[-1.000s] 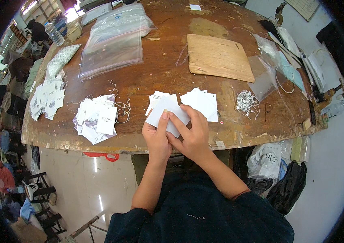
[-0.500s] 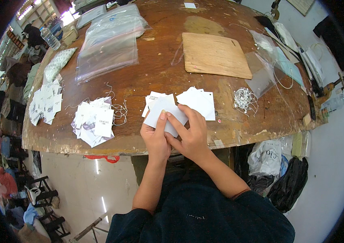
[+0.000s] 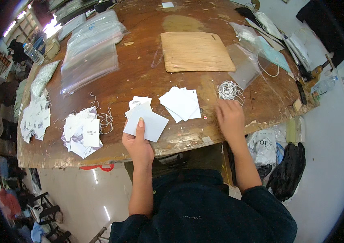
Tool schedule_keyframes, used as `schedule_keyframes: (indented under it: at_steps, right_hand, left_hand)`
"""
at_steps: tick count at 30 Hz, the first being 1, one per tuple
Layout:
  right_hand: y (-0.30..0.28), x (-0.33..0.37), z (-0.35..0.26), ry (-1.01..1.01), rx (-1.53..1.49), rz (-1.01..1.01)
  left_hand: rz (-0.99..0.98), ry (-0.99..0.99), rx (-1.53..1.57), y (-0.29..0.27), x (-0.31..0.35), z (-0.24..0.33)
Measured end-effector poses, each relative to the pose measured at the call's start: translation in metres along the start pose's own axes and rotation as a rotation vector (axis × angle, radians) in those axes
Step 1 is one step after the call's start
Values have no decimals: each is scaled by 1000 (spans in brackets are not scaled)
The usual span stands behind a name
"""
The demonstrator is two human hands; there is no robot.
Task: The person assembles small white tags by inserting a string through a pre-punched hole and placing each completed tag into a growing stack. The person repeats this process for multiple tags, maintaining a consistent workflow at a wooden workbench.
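"Where are the hands?"

"The left hand (image 3: pixel 138 148) is clamped on a white card (image 3: pixel 152 124), thumb pressed across its face, over the near edge of the bench (image 3: pixel 131 81). The right hand (image 3: pixel 232 119) is well apart from it, at the near side of a tangle of white string (image 3: pixel 229 90); I can't tell whether its fingers grip any."

"What's close by?"

"Printed cards (image 3: pixel 141 101) just beyond the held one, partly covered by it. Between the hands, slightly farther off, a fanned stack of white cards (image 3: pixel 182 104)."

"And farther out?"

"To the left, a heap of tags (image 3: pixel 83 131) with cords, then a second heap (image 3: pixel 36 117). Beyond lie clear plastic bags (image 3: pixel 91 60) and a wooden board (image 3: pixel 196 52)."
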State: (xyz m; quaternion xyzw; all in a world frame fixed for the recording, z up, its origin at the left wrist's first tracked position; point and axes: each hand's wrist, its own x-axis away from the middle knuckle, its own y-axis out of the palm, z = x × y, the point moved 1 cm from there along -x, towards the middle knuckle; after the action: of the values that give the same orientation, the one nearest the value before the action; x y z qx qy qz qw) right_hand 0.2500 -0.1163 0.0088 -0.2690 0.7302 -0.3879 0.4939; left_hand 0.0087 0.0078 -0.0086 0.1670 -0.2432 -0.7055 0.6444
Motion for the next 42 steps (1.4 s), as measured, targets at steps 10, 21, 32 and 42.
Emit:
schedule_keyframes:
  at_steps: [10, 21, 32, 42]
  right_hand:
    - [-4, 0, 49, 36, 159, -199]
    - [-21, -8, 57, 689, -1803, -52]
    - [-42, -35, 44, 333, -714, 325]
    - [-39, -53, -18, 308, -805, 256]
  left_hand:
    - [-64, -27, 13, 13, 7, -12]
    - [-73, -25, -29, 1, 6, -2]
    - [-102, -33, -21, 3, 7, -3]
    - [-130, -57, -34, 11, 12, -7]
